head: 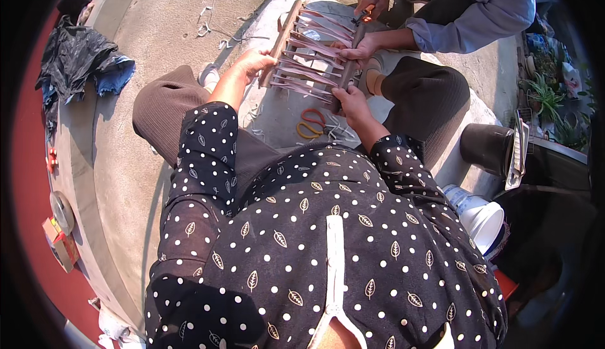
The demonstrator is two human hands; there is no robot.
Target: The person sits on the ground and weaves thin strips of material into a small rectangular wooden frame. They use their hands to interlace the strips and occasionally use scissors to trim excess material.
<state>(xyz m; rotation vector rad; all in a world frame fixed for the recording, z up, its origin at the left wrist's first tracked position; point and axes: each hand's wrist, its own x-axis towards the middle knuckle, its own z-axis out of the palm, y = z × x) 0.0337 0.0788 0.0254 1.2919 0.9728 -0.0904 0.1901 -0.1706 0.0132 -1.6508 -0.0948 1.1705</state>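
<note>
Pinkish stretched strips [312,67] run side by side between two wooden bars. My left hand [255,65] grips the left wooden bar [283,41] near its lower half. The lower end of the right wooden bar [348,72] is held in my right hand [354,105]. At that bar's middle is another person's hand [361,48]. The person's other hand [372,1] holds an orange-handled hand tool [367,14] at the bar's top end; its jaws are too small to make out. Scissors [311,124] with one red and one yellow handle lie below the frame.
White strip scraps [342,129] lie beside the scissors, and more scraps [204,28] are on the concrete at far left. A black plastic bag [75,56] hangs over the left ledge. On the right stand a dark bucket [487,148], a white bucket [487,221] and potted plants [543,96].
</note>
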